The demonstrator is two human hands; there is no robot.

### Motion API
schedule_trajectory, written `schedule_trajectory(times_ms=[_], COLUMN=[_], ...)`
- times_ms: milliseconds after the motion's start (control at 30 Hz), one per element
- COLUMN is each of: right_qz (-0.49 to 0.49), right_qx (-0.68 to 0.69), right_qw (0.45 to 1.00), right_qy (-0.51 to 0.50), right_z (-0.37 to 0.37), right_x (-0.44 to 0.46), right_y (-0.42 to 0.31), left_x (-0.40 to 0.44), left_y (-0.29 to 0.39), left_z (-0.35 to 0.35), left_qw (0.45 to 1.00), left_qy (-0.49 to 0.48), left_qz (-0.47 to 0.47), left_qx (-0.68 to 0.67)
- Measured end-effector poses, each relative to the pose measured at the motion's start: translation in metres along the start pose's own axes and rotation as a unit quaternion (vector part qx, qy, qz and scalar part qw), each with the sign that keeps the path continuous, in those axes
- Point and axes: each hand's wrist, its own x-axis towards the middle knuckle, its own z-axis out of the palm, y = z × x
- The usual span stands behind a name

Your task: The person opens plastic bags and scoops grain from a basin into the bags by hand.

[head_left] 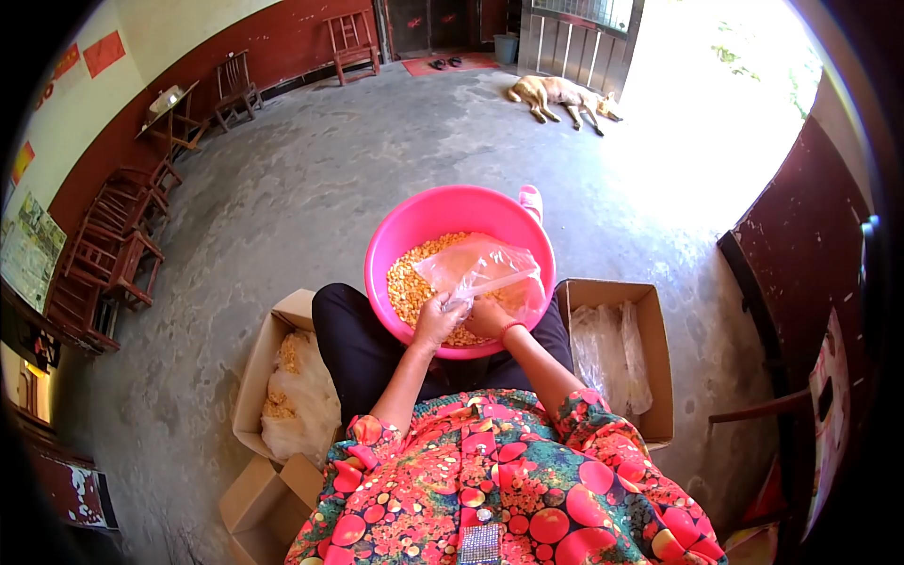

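A clear plastic bag (492, 266) lies inside the pink basin (433, 204), covering some yellow kernels (406, 285). The left hand (436, 319) is clamped on its edge; the right hand (489, 318) has its fingertips out of sight, so I cannot tell its grip. Beyond the rim, a pink shoe (531, 201) is partly hidden; the bottom-left carton (249, 495) is cut off

Clear bag (490, 266) over pink basin (461, 207)
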Motion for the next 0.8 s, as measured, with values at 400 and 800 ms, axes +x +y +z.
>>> schedule_trajectory(times_ms=[400, 800], right_qz=[-0.116, 0.009], right_qx=[0.052, 0.264], right_qw=[0.988, 0.942], right_qy=[-0.089, -0.206], right_z=[0.009, -0.049], right_x=[-0.001, -0.018], right_y=[-0.003, -0.034], left_x=[-0.005, 0.003], left_y=[0.008, -0.011], left_z=[0.001, -0.005], left_qw=[0.999, 0.999], left_qy=[-0.034, 0.044], left_qz=[-0.035, -0.012], left_qx=[-0.013, -0.026])
